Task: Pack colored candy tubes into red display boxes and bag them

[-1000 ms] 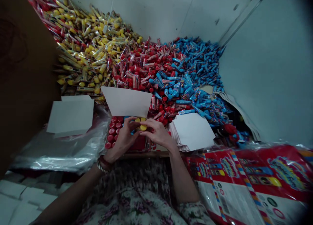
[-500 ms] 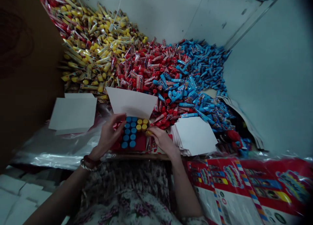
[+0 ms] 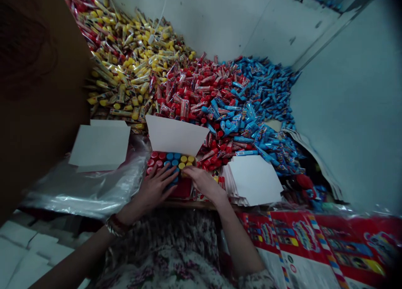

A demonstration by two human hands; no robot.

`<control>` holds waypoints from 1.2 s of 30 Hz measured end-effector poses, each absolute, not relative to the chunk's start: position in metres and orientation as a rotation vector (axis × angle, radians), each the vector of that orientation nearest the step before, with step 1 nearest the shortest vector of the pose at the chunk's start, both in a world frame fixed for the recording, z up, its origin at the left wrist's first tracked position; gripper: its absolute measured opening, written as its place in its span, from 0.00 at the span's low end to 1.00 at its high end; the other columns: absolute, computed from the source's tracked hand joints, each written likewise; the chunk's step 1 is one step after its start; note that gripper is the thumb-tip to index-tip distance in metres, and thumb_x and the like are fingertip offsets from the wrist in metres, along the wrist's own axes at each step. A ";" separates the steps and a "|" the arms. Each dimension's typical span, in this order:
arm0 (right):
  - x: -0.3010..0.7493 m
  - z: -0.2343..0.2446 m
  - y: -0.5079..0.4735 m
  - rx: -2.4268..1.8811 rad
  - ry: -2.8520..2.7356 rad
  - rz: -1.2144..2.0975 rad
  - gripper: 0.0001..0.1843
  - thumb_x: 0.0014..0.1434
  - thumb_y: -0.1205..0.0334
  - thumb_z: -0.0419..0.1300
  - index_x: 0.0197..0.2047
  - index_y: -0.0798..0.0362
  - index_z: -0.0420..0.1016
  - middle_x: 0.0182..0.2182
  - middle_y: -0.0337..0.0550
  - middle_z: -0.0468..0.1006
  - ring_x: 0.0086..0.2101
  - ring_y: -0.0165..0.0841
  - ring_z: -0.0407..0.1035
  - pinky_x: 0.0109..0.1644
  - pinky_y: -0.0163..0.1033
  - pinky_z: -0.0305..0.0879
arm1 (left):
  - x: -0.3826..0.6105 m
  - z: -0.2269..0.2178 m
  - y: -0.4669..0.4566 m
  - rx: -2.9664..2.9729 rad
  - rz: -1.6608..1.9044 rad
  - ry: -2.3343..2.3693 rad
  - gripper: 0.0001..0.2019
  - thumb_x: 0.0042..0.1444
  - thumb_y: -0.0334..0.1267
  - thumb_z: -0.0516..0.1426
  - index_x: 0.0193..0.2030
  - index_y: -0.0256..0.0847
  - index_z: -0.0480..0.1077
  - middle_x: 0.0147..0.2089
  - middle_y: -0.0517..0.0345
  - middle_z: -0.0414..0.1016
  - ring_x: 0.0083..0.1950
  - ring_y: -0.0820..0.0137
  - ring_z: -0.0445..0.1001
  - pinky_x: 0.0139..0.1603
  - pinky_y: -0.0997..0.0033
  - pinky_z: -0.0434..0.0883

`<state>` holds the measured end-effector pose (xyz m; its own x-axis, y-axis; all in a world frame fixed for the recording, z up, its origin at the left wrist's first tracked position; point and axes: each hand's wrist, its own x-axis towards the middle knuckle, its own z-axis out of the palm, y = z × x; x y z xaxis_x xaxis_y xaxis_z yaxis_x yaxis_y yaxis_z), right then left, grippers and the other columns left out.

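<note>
**Three colours in place, one patch still bare**

The left hand (image 3: 153, 188) lies open, fingers splayed flat across the near caps, not clenched. Just beside it, the right hand (image 3: 204, 185) has its fingers bunched against the yellow row; whether they grip a cap cannot be told. Between the hands sits a shallow red card box (image 3: 184, 188), its long axis running left to right, with a white card lid (image 3: 176, 134) standing open beyond them. Round red, blue and yellow plastic caps (image 3: 176, 157) fill it in three side-by-side blocks, and a bare red patch shows by the right hand. Right of that hand lies a stack of white cards (image 3: 253, 180); left of the other, a loose white card (image 3: 100, 144). Farthest off rise heaped candy tubes (image 3: 201, 88) in wrappers of yellow, red and blue.
</note>
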<state>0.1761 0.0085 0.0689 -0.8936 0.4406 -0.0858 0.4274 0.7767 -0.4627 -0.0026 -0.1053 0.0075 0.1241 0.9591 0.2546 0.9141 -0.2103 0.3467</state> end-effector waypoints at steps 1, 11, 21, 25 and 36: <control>0.174 0.074 0.008 -0.725 -2.990 0.699 0.26 0.57 0.82 0.46 0.55 0.56 0.67 0.51 0.48 0.72 0.52 0.33 0.67 0.54 0.37 0.64 | -0.003 0.007 -0.105 2.276 0.647 1.903 0.21 0.63 0.45 0.50 0.62 0.45 0.63 0.65 0.53 0.61 0.68 0.58 0.55 0.69 0.45 0.42; 0.166 0.073 -0.003 -0.737 -3.135 0.330 0.15 0.60 0.75 0.51 0.47 0.52 0.71 0.45 0.47 0.73 0.51 0.39 0.66 0.49 0.40 0.67 | -0.018 0.029 -0.110 2.311 1.003 1.918 0.17 0.63 0.39 0.50 0.58 0.46 0.67 0.62 0.53 0.66 0.64 0.61 0.62 0.65 0.53 0.58; 0.160 0.061 -0.001 -0.538 -3.212 0.317 0.17 0.59 0.78 0.49 0.47 0.53 0.71 0.46 0.46 0.72 0.51 0.36 0.65 0.53 0.40 0.65 | -0.175 0.065 -0.019 1.489 0.999 2.670 0.16 0.62 0.34 0.46 0.52 0.33 0.68 0.51 0.47 0.73 0.51 0.67 0.71 0.55 0.69 0.67; 0.159 0.062 0.002 -0.719 -3.220 0.386 0.22 0.58 0.80 0.46 0.49 0.52 0.71 0.46 0.47 0.72 0.51 0.37 0.65 0.51 0.39 0.65 | -0.201 0.056 0.029 1.495 0.749 2.682 0.18 0.57 0.34 0.53 0.53 0.32 0.67 0.52 0.41 0.71 0.54 0.58 0.70 0.54 0.62 0.67; 0.180 0.088 -0.012 -1.069 -3.211 0.437 0.24 0.60 0.79 0.42 0.54 0.52 0.66 0.52 0.49 0.69 0.47 0.35 0.69 0.47 0.37 0.64 | -0.222 0.024 0.063 1.520 0.499 2.543 0.13 0.61 0.31 0.50 0.49 0.28 0.69 0.49 0.45 0.70 0.47 0.68 0.66 0.49 0.68 0.66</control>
<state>0.1796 -0.0118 0.0883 -0.7707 0.5448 -0.3305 0.6133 0.7750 -0.1527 -0.2223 0.0626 0.0239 -0.4809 0.8753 0.0514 0.8299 0.4355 0.3488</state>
